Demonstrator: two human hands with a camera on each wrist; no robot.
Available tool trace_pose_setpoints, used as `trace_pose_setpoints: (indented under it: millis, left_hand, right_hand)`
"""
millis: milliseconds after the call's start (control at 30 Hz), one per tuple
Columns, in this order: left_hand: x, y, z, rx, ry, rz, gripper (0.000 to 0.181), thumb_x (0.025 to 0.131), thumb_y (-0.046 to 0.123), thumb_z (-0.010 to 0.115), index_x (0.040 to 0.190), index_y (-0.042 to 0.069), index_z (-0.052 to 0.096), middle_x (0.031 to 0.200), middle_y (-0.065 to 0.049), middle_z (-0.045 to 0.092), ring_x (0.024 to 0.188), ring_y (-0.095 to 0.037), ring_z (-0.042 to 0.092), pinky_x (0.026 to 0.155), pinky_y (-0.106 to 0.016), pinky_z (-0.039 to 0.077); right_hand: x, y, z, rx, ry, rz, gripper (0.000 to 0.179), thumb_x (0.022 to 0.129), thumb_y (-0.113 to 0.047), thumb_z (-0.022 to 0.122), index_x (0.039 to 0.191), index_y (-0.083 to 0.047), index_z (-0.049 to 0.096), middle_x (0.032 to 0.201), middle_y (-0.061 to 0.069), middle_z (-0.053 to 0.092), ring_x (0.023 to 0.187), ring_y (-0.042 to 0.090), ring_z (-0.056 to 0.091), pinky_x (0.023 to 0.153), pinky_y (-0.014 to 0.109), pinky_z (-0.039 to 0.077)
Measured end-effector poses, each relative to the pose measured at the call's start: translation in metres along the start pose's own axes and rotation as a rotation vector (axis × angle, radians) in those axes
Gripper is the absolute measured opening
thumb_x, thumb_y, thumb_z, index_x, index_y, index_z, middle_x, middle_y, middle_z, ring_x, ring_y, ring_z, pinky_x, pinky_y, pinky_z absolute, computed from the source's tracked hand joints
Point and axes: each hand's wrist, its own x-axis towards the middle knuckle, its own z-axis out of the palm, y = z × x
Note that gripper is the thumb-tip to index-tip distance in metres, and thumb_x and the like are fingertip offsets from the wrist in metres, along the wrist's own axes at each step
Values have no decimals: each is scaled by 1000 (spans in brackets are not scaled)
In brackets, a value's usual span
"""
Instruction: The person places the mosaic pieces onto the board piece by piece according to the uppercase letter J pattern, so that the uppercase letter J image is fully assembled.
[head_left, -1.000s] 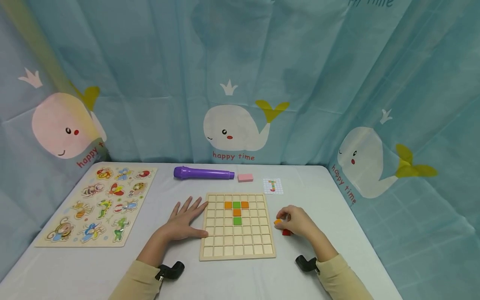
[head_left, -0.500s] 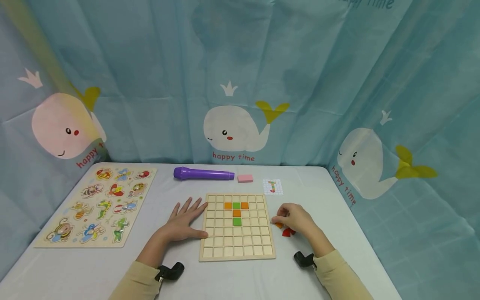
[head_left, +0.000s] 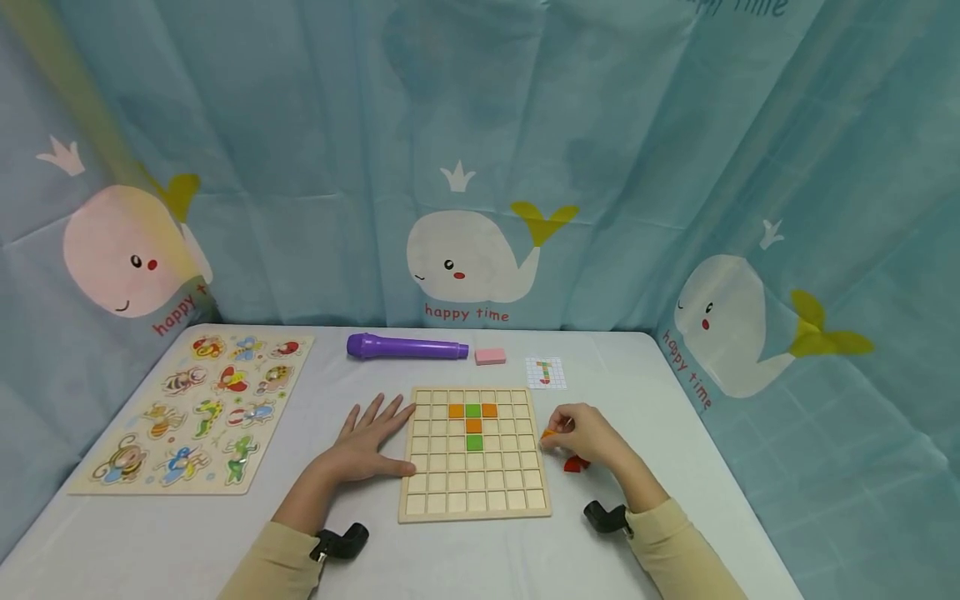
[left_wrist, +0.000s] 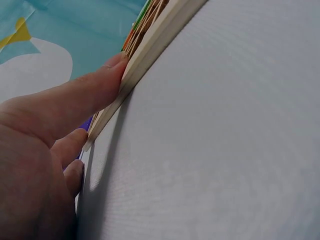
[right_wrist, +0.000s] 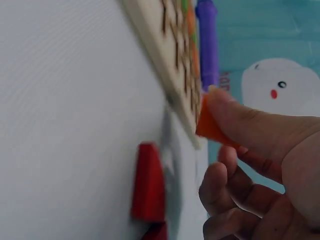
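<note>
My right hand (head_left: 588,433) pinches an orange tile (right_wrist: 211,122) between thumb and fingers, by the right edge of a wooden grid board (head_left: 442,483). Red blocks (right_wrist: 149,182) lie on the table below that hand, partly hidden by it in the head view. My left hand (head_left: 367,446) is spread flat at the board's left side, with thumb and index fingertip touching the frame. On the board, orange and green tiles (head_left: 474,427) form a T: a row of orange, green, orange, with an orange and a green below its middle.
A small printed pattern card (head_left: 546,373) lies behind the board's right corner. Farther back are a pink block (head_left: 491,357) and a purple toy microphone (head_left: 407,347). At the left lies an insect picture puzzle board (head_left: 161,467). A whale-print curtain (head_left: 337,167) stands behind the table.
My right hand has picked up the orange tile from beside the red blocks and moved slightly left toward the board. The left hand has stayed where it was.
</note>
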Motion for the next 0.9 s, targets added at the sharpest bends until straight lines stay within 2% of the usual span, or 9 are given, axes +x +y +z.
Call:
trace_pose_setpoints:
  millis: [167, 400, 533, 700, 900]
  left_hand:
    - [-1, 1, -2, -2, 3, 8, 113, 71, 69, 78, 161, 20, 29, 169, -12, 16, 156, -41, -2, 122, -65, -10]
    - [-2, 2, -3, -7, 12, 20, 112, 72, 66, 79, 161, 19, 29, 169, -13, 17, 156, -43, -1, 121, -66, -8]
    - [-2, 2, -3, -7, 9, 18, 112, 72, 67, 79, 161, 19, 29, 169, -13, 17, 156, -43, -1, 121, -66, -9]
    - [-1, 1, -2, -2, 1, 7, 112, 72, 69, 77, 161, 21, 28, 170, -11, 16, 156, -40, -3, 122, -64, -10]
    - [-1, 1, -2, -8, 10, 16, 112, 72, 67, 78, 161, 19, 30, 169, -13, 17, 156, -42, -2, 121, -65, -10]
  right_hand:
    - [5, -12, 2, 50, -11, -91, 25, 83, -31, 84, 80, -19, 62, 78, -4, 62, 66, 14, 59, 55, 27, 50]
    - [10, -34, 14, 113, -9, -202, 23, 82, -28, 85, 83, -16, 66, 73, -3, 63, 60, 11, 58, 54, 26, 54]
    - [11, -46, 24, 98, -5, -233, 17, 84, -29, 83, 86, -17, 71, 77, -6, 67, 65, 10, 61, 58, 24, 55]
    - [11, -55, 39, 20, -33, -281, 8, 92, -26, 75, 93, -19, 77, 84, -11, 72, 72, 7, 61, 64, 22, 54]
    - [10, -61, 54, -2, -63, -294, 5, 94, -23, 73, 93, -18, 74, 79, -12, 68, 69, 4, 58, 64, 20, 52]
